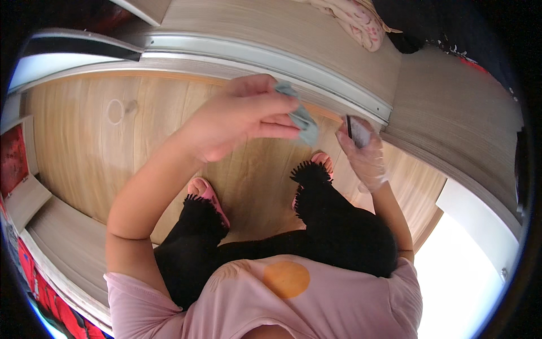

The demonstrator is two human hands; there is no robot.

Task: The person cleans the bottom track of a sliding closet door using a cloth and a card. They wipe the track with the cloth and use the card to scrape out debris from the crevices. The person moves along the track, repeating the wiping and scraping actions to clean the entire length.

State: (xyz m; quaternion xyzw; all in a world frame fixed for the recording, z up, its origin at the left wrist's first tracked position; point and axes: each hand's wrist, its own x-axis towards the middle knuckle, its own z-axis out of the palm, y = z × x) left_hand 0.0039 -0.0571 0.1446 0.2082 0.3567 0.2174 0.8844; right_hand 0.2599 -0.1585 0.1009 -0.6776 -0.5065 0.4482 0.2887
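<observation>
My bare left hand (pixel 237 116) is raised over the floor, its fingers closed on a small grey-green cloth (pixel 305 121) that hangs from the fingertips. To its right, my right hand (pixel 367 161) wears a thin clear plastic glove. Those gloved fingers hold a small flat object (pixel 359 134) with a dark straight edge and a whitish face; its exact kind cannot be made out. A gap separates the two hands. Both are near the low front edge of a wood-grain cabinet.
A pale metal sliding-door rail (pixel 265 65) runs along the cabinet front. Inside, a patterned fabric bundle (pixel 361 25) lies beside dark clothing (pixel 451 34). On the wooden floor (pixel 68 135) is a pale ring (pixel 115 112). My feet are in pink slippers (pixel 217 203). A white panel (pixel 480 209) stands at right.
</observation>
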